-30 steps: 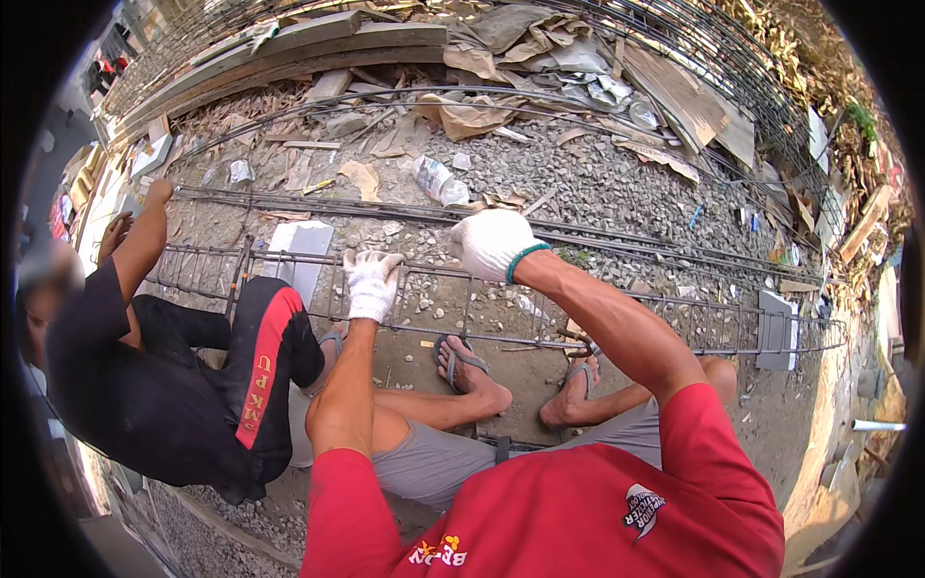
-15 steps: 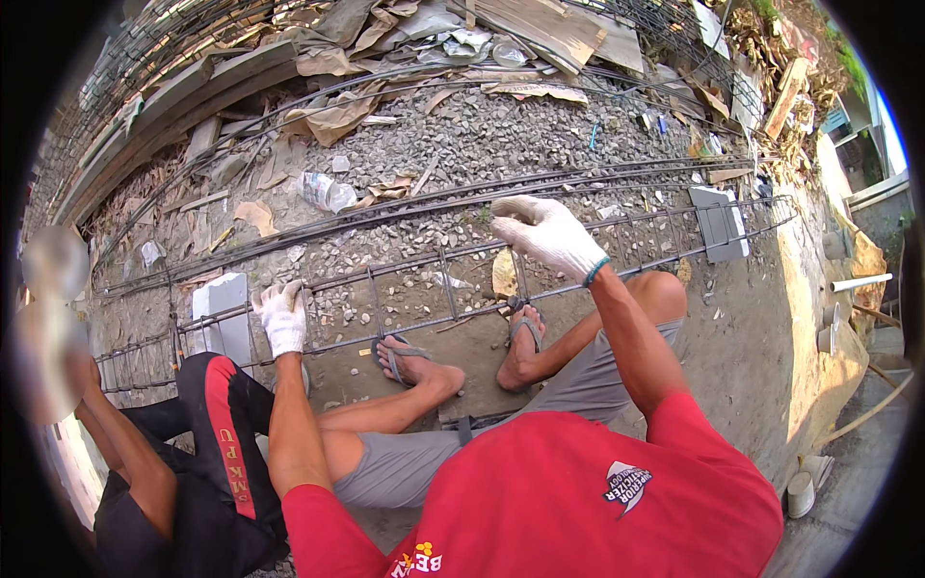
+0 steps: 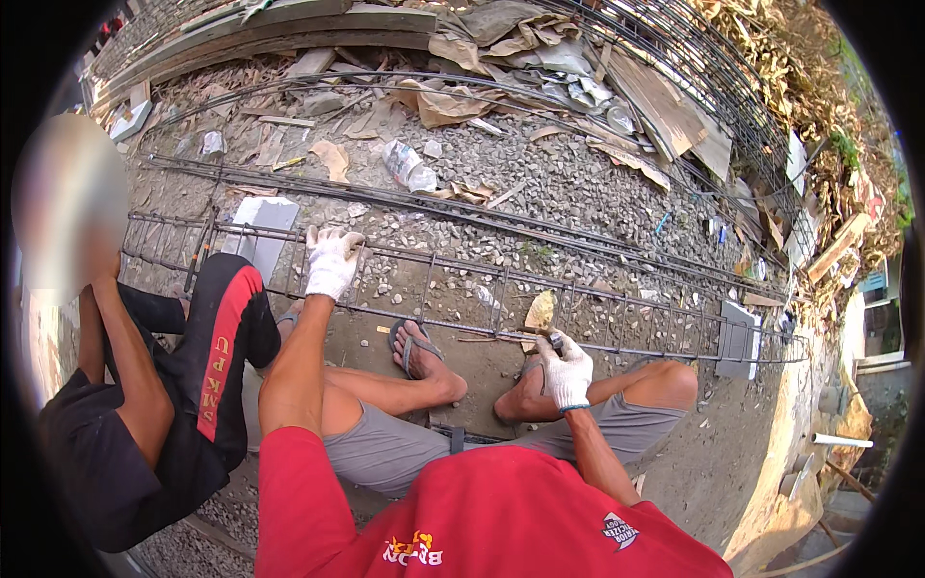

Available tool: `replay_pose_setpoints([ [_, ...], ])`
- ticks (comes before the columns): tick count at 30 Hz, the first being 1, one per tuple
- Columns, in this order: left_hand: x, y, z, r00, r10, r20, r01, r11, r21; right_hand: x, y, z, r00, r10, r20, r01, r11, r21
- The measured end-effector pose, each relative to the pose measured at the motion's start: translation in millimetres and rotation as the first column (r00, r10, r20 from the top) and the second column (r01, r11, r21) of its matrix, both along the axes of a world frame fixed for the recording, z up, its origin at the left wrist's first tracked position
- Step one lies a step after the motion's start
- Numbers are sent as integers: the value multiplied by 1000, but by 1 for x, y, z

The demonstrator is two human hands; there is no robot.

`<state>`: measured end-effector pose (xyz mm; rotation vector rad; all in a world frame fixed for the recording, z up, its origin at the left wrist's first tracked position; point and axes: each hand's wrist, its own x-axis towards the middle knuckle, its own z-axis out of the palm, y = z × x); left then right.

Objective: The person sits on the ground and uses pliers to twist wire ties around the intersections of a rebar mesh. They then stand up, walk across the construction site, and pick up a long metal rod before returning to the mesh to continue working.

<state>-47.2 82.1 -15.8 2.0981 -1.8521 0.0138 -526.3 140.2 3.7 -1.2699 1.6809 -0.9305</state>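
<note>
A long rebar cage (image 3: 462, 328), two long bars tied with thin stirrups, lies across in front of my legs. My left hand (image 3: 332, 262), in a white knit glove, is closed over its far bar. My gloved right hand (image 3: 567, 371) is by the near bar, above my right foot, thumb and fingers closed around a small, dark, partly metallic thing (image 3: 555, 340); its kind is unclear. Just beyond those fingers is a yellowish, flat scrap (image 3: 541, 310). Pale grey blocks sit under the cage, one on the left (image 3: 262, 234), one on the right (image 3: 739, 339).
Long loose rebars (image 3: 434, 206) lie on gravel beyond the cage. A crushed plastic bottle (image 3: 409, 166), torn paper and planks (image 3: 289, 39) are farther off. A co-worker in black trousers (image 3: 226, 356) with a red stripe sits close on my left. More rebar mesh (image 3: 718, 72) stands far right.
My right hand has come down from above the far bar to the near bar, its fingers now closed. My left hand still grips the far bar. The view has shifted left.
</note>
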Motion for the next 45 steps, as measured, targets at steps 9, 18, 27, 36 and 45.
replay_pose_setpoints([
  [9,13,16,-4,999,34,31,-32,998,-55,65,-45,230,910,339,239,-213,876,-434],
  [18,5,10,-10,998,20,-59,-27,992,-122,141,-64,142,682,662,313,-721,680,132],
  [27,6,12,-9,996,30,-79,-42,988,-148,240,-124,226,665,740,102,-742,637,209],
  [36,9,17,-7,990,39,-138,-64,982,-176,311,-203,211,-502,389,-772,-761,227,608],
  [45,7,17,-9,985,43,-170,-72,983,-170,346,-210,198,-688,370,-624,-621,145,770],
])
